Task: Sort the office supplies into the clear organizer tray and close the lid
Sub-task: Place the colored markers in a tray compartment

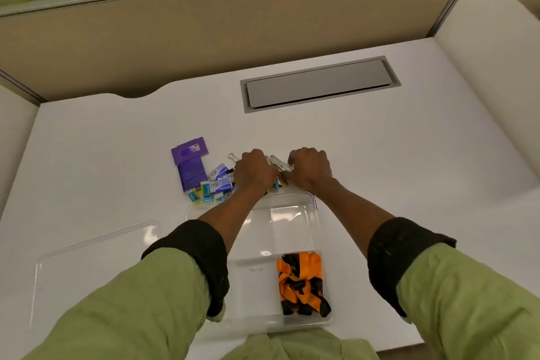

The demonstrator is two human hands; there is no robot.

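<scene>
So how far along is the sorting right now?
Early. Only the orange and black straps sit in the organizer tray. Both hands, left and right, are gathering binder clips. Purple boxes and staple boxes remain; the lid lies off.

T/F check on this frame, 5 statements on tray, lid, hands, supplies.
1. The orange and black straps lie in a near right compartment of the clear organizer tray. True.
2. The clear lid is shut on the tray. False: it lies on the desk to the tray's left.
3. Both hands, left hand and right hand, are at the pile beyond the tray. True.
4. The purple boxes are inside the tray. False: they sit on the desk, beyond the tray's far left corner.
5. Every compartment holds something. False: the far right one looks empty.
</scene>
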